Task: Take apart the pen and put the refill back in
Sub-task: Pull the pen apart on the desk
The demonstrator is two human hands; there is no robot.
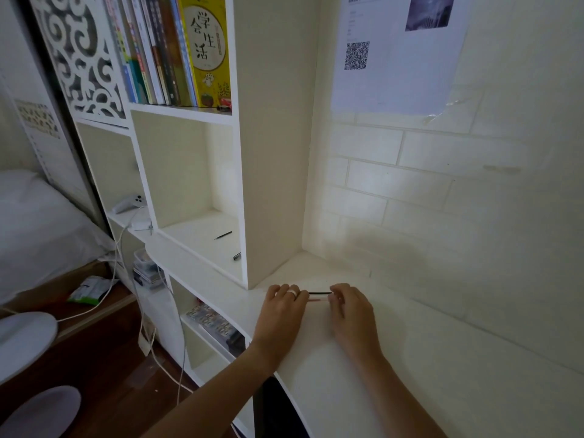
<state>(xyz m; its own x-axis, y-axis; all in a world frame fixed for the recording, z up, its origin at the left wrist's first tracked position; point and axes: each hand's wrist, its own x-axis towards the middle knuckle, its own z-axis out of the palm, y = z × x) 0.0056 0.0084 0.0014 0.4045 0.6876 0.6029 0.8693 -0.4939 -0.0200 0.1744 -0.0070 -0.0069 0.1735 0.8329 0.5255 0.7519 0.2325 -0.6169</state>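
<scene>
- Head view: two bare hands meet over a smooth white desk, just below the middle of the frame, toward 6 o'clock.
- The left hand wears one pale ring; its fingers curl down over one end of the pen parts, a narrow grip closed on them.
- The right hand pinches the other end, its fingertips bunched together on the parts.
- Between the hands two thin rods show, lying side by side: a slim black refill at the far side, and just beside it on the near side a clear, faintly pink pen barrel. Which hand holds which rod cannot be told.
- At 10 o'clock from the hands, a white boxy shelf carries two small dark pieces: a thin pointed black stick and a short dark cap-like piece at the shelf's near edge.
- At 12 o'clock high up, a row of upright books, the nearest yellow and glossy.
- At 1 o'clock, one sheet of paper with a QR code is taped to a cream wall embossed in a brick pattern.
</scene>
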